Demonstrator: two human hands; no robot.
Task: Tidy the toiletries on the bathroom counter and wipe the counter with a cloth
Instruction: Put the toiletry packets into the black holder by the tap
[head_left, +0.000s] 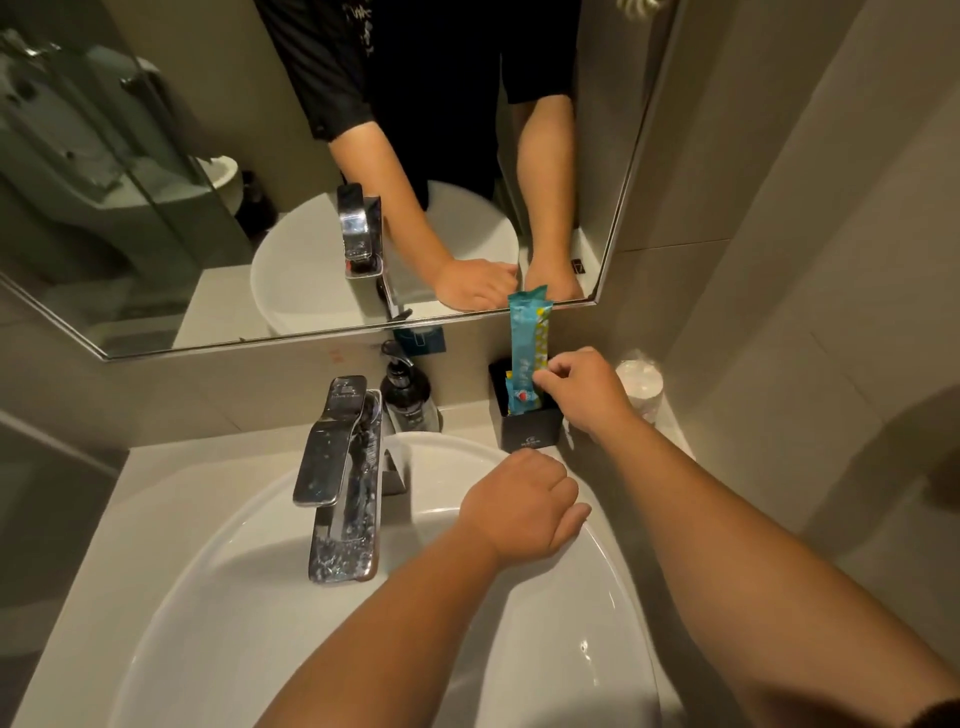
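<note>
The left hand (519, 499), curled closed with nothing visible in it, rests on the basin's (218, 561) back-right rim. Just right, at the counter's back edge, the right hand (584, 392) pinches a blue sachet (527, 343), upright in the black holder (530, 426), long axis vertical, top toward the mirror (208, 208).

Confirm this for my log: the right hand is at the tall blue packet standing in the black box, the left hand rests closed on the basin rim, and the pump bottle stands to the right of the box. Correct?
Not quite. In the head view the pump bottle stands to the left of the black box, between it and the faucet. The rest holds: the right hand is at the blue packet in the box, and the left hand rests closed on the basin rim.
</note>
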